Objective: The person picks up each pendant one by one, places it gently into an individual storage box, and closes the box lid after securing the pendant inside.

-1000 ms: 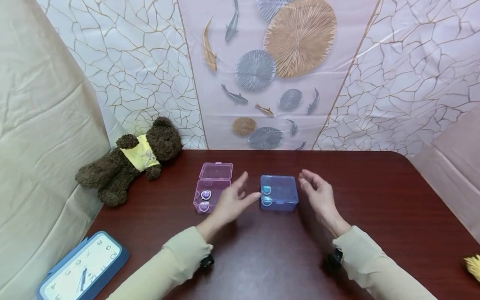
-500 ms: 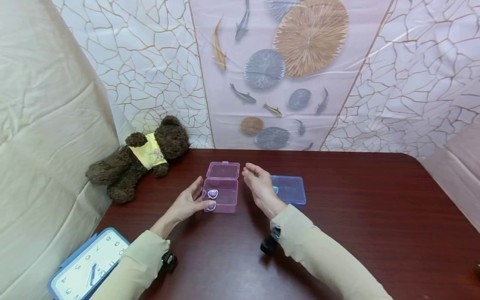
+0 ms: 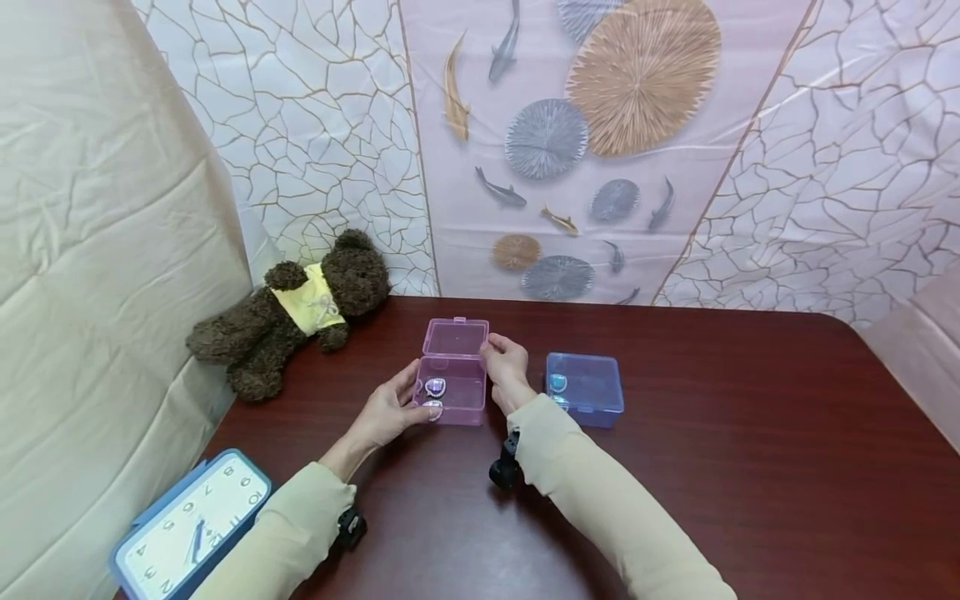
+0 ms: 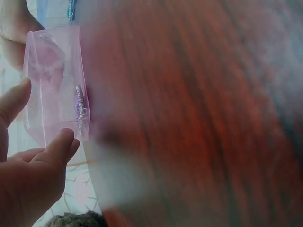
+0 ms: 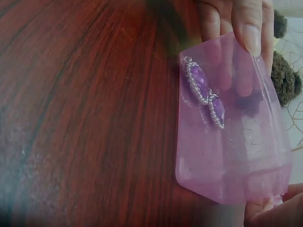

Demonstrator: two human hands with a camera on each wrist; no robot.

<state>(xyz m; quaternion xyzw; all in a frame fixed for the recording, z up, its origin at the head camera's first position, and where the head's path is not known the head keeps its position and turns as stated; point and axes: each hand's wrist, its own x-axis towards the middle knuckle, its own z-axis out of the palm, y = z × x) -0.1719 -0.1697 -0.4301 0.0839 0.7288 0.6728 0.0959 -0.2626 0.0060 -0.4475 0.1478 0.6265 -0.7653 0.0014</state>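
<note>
An open pink see-through plastic box [image 3: 463, 392] stands on the table with its lid [image 3: 456, 338] tilted back. Two purple gems with silver beaded edges [image 5: 197, 80] lie at its left side. My left hand [image 3: 384, 415] holds the box's left side, thumb over the front corner and fingers along the side wall. My right hand [image 3: 506, 371] is at the right side by the hinge, its fingertips pinching the lid's lower right edge. Just right of it stands a blue see-through box [image 3: 588, 385], lid down, with blue gems [image 3: 558, 383] inside.
A brown teddy bear [image 3: 300, 308] in a yellow top lies at the table's back left. A blue-framed clock [image 3: 193, 525] is at the front left, beside the left forearm. A patterned cloth [image 3: 547, 225] hangs behind the table [image 3: 735, 433].
Both hands have moved left from the blue box to the pink box. The left hand has taken hold of its left side, and the right has reached the lid. The lid's far edge is slightly higher.
</note>
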